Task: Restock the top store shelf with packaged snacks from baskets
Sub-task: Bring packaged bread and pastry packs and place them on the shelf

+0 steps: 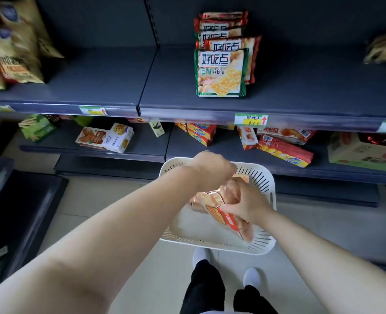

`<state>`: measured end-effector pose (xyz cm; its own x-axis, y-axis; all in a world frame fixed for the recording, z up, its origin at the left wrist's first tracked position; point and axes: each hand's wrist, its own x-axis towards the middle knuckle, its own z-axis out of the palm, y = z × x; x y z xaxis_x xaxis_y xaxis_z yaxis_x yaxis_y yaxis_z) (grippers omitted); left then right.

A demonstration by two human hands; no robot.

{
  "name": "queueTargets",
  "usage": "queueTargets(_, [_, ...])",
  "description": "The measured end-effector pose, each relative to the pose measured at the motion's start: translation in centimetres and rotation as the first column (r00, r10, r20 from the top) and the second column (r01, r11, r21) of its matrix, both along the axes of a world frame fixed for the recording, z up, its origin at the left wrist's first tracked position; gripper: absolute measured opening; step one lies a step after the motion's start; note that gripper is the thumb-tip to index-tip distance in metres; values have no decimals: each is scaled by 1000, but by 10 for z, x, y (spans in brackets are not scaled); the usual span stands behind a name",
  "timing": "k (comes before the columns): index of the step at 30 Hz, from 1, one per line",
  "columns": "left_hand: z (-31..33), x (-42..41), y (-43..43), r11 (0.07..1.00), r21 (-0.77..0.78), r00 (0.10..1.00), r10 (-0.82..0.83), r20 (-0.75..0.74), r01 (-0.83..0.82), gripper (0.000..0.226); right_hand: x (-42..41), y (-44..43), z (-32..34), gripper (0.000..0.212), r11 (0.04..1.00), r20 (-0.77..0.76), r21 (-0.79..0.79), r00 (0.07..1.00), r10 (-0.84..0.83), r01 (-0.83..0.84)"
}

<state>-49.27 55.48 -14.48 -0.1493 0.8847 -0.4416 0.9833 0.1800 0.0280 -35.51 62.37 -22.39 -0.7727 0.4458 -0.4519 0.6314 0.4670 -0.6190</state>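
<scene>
I am bent over the white slotted basket on the floor at 6 o'clock, just ahead of my white shoes, with both hands down in it. My right hand pinches an orange-and-red biscuit packet, thumb and fingers curled round its upper edge, and the packet slants toward 5 o'clock with its lower end near the basket's front wall. My left hand sits at 11 o'clock from the right one, knuckles up and fingers bent down over the far end of the packets. It is blurred, so I cannot tell whether those fingers grip anything. The top shelf lies at 12 o'clock, where a row of biscuit packets stands front to back, a green-edged one foremost and red-edged ones behind. A price tag sits on the shelf lip just below them. Golden snack bags stand on the same shelf at 10 o'clock. On the shelf beneath, a long red box lies at 3 o'clock and a cookie box at 9 o'clock.
</scene>
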Motion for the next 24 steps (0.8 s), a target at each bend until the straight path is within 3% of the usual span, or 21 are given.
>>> queueTargets(2, [9,-3,1,947,180,942,218,255,-267,15,5,10,3,64,983,-47,-140,991,-129,121])
queueTargets(4, [13,-7,2,762,329,784,355,508,-558,15,12,20,3,60,884,-52,-355,938,-343,304])
queueTargets(7, [5,-19,-2,526,361,628,527,573,-770,21,22,30,4,61,641,27,-599,812,-583,480])
queueTargets(10, [-14,-25,-17,485,172,503,722,475,-857,41,31,35,9,57,444,101,-720,714,-693,534])
queueTargets(13, [-41,-20,-40,415,-24,378,848,371,-909,55,41,37,16,67,339,138,-796,696,-705,501])
queueTargets(17, [-57,3,-59,295,-122,212,868,450,-948,57,44,40,23,49,316,129,-827,704,-698,465])
queueTargets(21, [-52,15,-59,255,-145,167,879,446,-956,64,44,45,28,25,294,115,-851,702,-703,434])
queueTargets(24, [-38,17,-52,186,-110,92,819,567,-976,49,42,45,35,37,285,84,-876,704,-705,390])
